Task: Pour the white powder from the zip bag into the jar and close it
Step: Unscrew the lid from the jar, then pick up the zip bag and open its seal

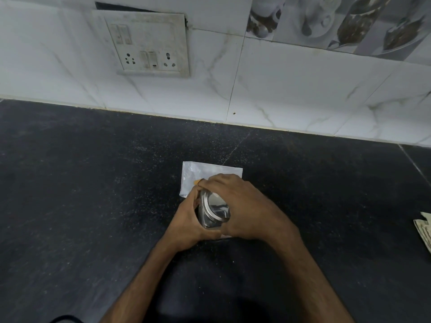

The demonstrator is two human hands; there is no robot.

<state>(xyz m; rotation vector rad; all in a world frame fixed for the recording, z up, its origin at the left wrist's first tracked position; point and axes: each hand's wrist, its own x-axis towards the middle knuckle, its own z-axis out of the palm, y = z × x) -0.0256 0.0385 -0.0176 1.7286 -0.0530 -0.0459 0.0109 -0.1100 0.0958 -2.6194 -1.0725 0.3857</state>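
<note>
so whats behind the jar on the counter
A flat zip bag lies on the counter just behind the jar. Both hands cover its near part, so any powder inside cannot be seen.

The jar is a small clear one with a round silver metal lid on its mouth. It sits between the fingers of both hands, tilted a little toward the left fingers. The zip bag is white, translucent and flat, lying just beyond the fingertips, partly hidden under them.
</note>
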